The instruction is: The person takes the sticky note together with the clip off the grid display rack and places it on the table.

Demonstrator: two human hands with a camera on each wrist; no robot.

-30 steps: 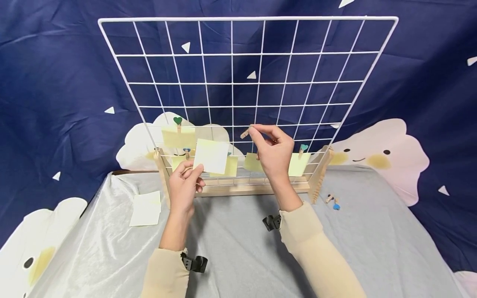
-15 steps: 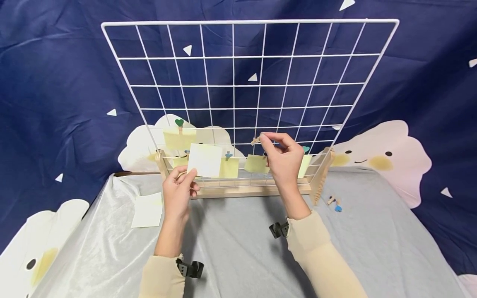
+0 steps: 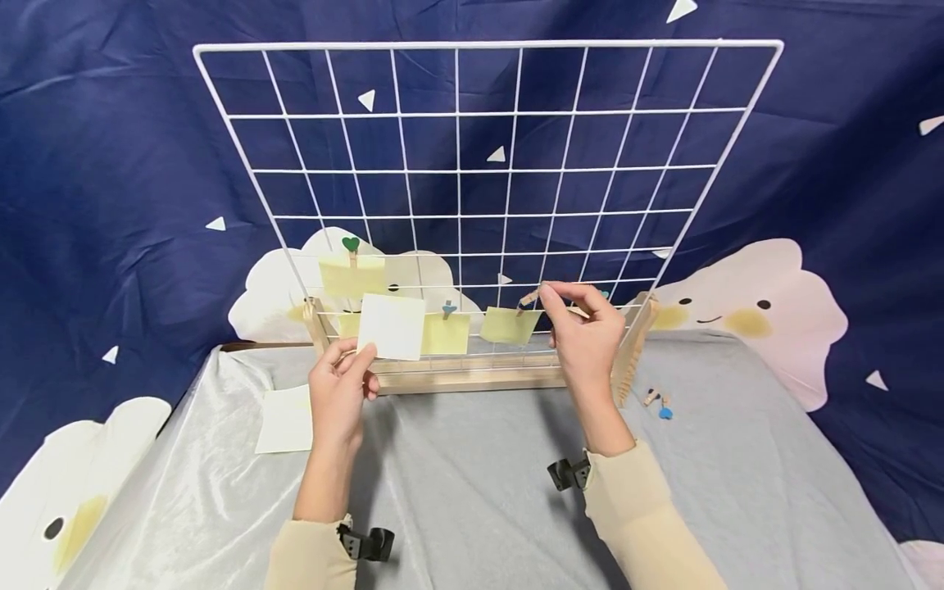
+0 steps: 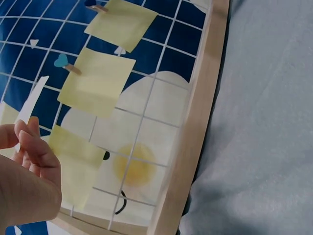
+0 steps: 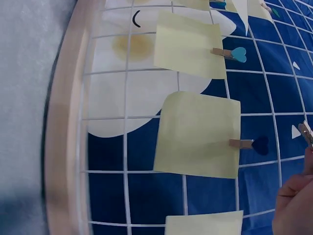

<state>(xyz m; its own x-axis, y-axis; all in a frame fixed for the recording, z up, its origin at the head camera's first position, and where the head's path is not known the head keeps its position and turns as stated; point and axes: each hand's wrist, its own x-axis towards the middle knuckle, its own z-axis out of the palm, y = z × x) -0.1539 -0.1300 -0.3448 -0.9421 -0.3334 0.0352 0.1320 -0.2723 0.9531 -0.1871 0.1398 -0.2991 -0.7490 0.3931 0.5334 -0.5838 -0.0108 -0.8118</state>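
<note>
My left hand (image 3: 339,397) holds a pale square paper note (image 3: 392,328) by its lower left corner, thumb in front, before the white wire grid (image 3: 459,170). In the left wrist view this note (image 4: 33,100) shows nearly edge-on. A small wooden clothespin (image 5: 305,133) is pinched between the thumb and fingertips of my right hand (image 3: 590,340), near the lower right of the grid. Left of that hand, a yellow note (image 3: 507,326) hangs on the grid from a clothespin with a dark blue heart (image 5: 260,145). Another yellow note (image 3: 447,334) hangs from a teal-heart clothespin (image 4: 61,60).
Higher on the left, a yellow note (image 3: 352,277) hangs from a green-heart clip (image 3: 351,244). The grid stands in a wooden base (image 3: 472,380). Pale notes (image 3: 284,422) lie on the grey cloth at left; loose clothespins, one with a blue heart (image 3: 666,413), lie at right.
My left hand has moved left and down with the note, showing more of the teal-heart clip's note. The right hand has gone right and down, still pinching its clothespin.
</note>
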